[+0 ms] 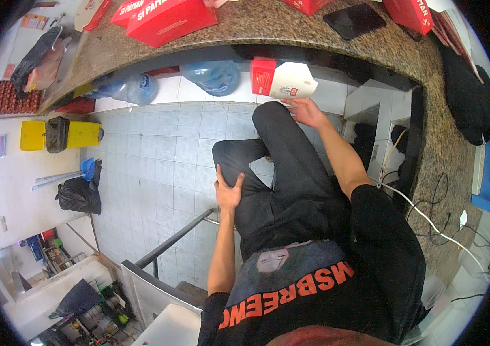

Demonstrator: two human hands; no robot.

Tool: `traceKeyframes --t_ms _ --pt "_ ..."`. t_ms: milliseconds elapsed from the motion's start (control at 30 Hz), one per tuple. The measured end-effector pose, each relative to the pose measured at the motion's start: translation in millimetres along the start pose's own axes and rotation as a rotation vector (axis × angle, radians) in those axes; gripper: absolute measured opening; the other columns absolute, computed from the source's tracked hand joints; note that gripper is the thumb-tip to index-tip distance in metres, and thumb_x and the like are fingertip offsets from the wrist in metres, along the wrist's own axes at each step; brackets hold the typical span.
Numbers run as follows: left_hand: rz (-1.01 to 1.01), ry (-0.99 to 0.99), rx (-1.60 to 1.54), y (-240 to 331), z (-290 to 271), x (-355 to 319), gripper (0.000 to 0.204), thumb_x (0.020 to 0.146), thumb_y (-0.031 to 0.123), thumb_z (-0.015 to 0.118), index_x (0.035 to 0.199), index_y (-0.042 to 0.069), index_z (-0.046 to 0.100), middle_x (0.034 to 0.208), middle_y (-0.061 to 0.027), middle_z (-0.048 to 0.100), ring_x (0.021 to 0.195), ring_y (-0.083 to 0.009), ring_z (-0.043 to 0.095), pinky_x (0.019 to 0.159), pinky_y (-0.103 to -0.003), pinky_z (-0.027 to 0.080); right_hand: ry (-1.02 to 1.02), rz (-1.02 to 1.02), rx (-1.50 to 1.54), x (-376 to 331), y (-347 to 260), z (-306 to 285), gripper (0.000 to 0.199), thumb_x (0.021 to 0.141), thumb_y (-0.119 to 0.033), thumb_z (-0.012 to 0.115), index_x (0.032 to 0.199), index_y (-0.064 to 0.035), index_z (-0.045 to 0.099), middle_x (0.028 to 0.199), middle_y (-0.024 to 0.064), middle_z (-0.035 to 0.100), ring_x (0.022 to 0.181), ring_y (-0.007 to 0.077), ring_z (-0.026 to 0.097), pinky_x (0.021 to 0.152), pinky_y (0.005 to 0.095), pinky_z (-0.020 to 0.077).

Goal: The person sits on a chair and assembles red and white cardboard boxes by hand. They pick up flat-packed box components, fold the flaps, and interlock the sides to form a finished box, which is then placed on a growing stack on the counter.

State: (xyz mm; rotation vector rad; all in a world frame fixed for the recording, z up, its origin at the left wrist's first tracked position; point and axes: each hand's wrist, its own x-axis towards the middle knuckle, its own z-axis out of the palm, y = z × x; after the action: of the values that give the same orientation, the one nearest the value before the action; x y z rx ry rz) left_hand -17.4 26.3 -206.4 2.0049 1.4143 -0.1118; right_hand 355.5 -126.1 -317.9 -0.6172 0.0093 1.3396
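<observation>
My left hand rests on my left thigh, close to the knee, with the thumb and fingers spread apart on the dark trousers. Beside my right knee, my right hand reaches forward with its fingers stretched out, holding nothing. Just beyond those fingertips is a red and white cardboard box, low on the white ledge under the counter. Whether the fingers touch the box, I cannot tell.
A granite counter curves ahead and down the right side, bearing red boxes and a black phone. Blue water jugs lie beneath it. Cables hang at right. A yellow bin and black bag are at left.
</observation>
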Motion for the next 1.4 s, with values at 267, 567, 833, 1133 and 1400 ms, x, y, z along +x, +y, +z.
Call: traceKeyframes --t_ms 267,567,833,1133,1400 --pt "0.036 0.025 0.021 -3.4 -1.2 1.0 0.104 0.078 0.062 0.075 0.159 0.022 0.024 0.135 -0.0342 0.051 0.125 -0.0481 0.053 0.106 -0.051 0.042 0.3 -0.044 -0.73 75.9 20.3 27.9 0.023 0.091 -0.02 0.062 0.11 -0.0085 0.069 0.102 0.0043 0.067 0.099 0.0177 0.06 0.089 0.0321 0.0465" --pt "0.034 -0.061 0.041 -7.3 -0.4 13.4 0.099 0.08 0.055 0.076 0.158 0.02 0.025 0.137 -0.0331 0.052 0.131 -0.0458 0.049 0.109 -0.048 0.041 -0.34 -0.502 -1.296 43.2 -25.8 140.4 0.017 0.072 0.003 0.056 0.086 -0.0025 0.065 0.09 0.0061 0.067 0.093 0.0165 0.061 0.089 0.0329 0.0473" --pt "0.021 -0.104 0.012 -11.4 17.0 29.4 0.108 0.075 0.069 0.072 0.159 0.03 0.017 0.144 -0.0432 0.038 0.128 -0.0547 0.049 0.108 -0.051 0.042 -0.365 -0.862 -1.625 -157.4 -166.6 378.3 0.013 0.076 -0.008 0.071 0.084 -0.0018 0.063 0.085 0.0085 0.067 0.087 0.019 0.065 0.081 0.0325 0.0489" --pt "0.013 -0.078 -0.019 -7.1 7.7 18.0 0.106 0.076 0.07 0.07 0.159 0.031 0.018 0.142 -0.041 0.04 0.124 -0.0534 0.053 0.103 -0.054 0.045 0.132 -1.436 -1.879 -240.5 -350.1 494.8 0.022 0.087 -0.004 0.061 0.109 -0.0049 0.063 0.098 0.0035 0.064 0.095 0.0133 0.064 0.087 0.0283 0.0519" --pt "0.024 -0.068 -0.032 -22.7 14.0 26.0 0.106 0.076 0.07 0.07 0.159 0.031 0.018 0.143 -0.0415 0.039 0.123 -0.0549 0.052 0.104 -0.054 0.045 0.798 -1.621 -1.767 -123.8 -447.9 585.5 0.032 0.088 -0.018 0.062 0.117 -0.0035 0.062 0.105 0.0167 0.069 0.099 0.0288 0.068 0.084 0.0387 0.0548"
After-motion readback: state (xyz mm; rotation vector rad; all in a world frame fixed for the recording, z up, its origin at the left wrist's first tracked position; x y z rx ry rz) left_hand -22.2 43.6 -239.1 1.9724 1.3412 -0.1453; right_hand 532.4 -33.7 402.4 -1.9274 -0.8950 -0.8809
